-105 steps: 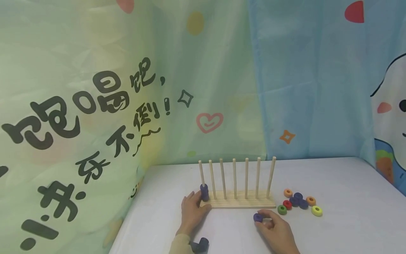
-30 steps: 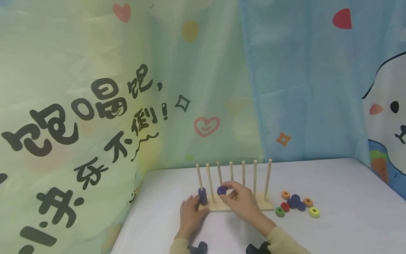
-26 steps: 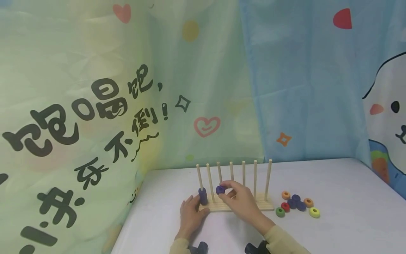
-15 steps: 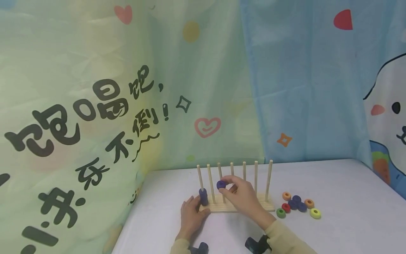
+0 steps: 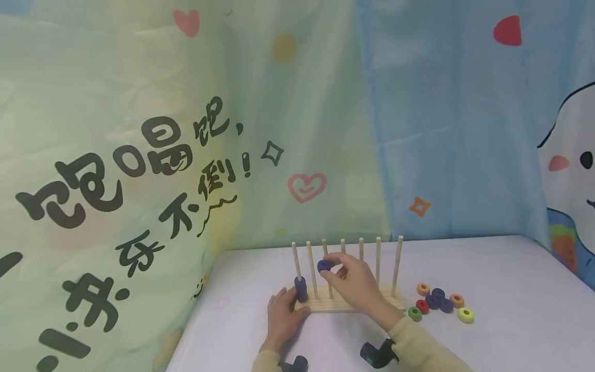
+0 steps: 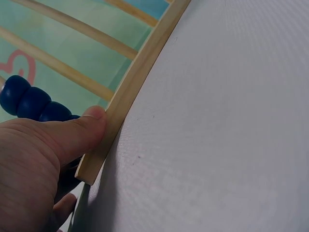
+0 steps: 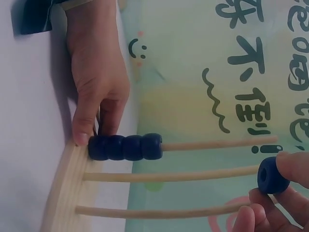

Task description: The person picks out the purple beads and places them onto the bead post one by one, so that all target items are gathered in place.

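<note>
A wooden peg rack [image 5: 330, 306] stands on the table with a row of upright pegs. My left hand [image 5: 282, 318] grips its left end, thumb [image 6: 91, 125] on the base's front edge and the other fingers behind, partly hidden. On the leftmost peg sits a stack of several dark blue beads [image 7: 125, 147], close beside that hand. My right hand [image 5: 358, 281] pinches one more dark blue bead [image 7: 273, 175] between thumb and fingers. In the right wrist view this bead is off the pegs, near the top of the second peg [image 7: 174, 175], its hole facing toward the base.
Right of the rack lie loose beads: several blue ones [image 5: 445, 305], two orange [image 5: 457, 300], one red [image 5: 422, 306], one green [image 5: 415, 313] and one yellow [image 5: 466, 315]. A printed curtain [image 5: 307, 103] hangs behind the white table [image 5: 502, 279].
My right hand has carried the blue bead from low over the table, right of centre, leftward to the pegs, then slightly higher. My left hand has stayed at the rack's left end.
</note>
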The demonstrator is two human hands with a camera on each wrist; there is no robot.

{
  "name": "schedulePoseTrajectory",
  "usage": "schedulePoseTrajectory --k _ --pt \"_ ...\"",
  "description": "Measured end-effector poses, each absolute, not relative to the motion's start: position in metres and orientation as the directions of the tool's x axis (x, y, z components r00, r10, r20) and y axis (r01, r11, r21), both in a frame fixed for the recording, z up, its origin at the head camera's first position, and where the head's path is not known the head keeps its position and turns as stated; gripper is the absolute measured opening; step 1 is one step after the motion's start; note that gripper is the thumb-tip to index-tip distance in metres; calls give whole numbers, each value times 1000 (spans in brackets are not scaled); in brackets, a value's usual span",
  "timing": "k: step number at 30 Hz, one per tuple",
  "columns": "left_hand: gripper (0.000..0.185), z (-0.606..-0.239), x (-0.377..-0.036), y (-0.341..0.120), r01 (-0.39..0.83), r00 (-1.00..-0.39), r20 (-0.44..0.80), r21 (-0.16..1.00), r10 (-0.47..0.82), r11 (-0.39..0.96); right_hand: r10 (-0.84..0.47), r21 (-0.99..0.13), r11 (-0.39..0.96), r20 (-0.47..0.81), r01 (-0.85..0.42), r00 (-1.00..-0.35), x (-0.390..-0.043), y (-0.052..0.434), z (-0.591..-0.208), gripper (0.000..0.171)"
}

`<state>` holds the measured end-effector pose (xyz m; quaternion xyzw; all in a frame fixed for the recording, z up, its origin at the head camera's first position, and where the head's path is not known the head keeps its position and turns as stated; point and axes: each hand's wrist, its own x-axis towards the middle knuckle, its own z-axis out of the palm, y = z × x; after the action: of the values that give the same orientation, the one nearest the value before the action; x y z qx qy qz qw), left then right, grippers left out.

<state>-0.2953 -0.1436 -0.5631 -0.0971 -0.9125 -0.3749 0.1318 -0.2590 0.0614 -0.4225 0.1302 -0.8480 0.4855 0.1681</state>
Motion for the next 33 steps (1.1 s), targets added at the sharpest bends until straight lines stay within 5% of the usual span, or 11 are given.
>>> schedulePoseTrajectory --k 33 --pt "55 -562 -293 -141 290 -939 336 661 73 692 -76 -778 466 439 -421 -896 -270 52 -396 30"
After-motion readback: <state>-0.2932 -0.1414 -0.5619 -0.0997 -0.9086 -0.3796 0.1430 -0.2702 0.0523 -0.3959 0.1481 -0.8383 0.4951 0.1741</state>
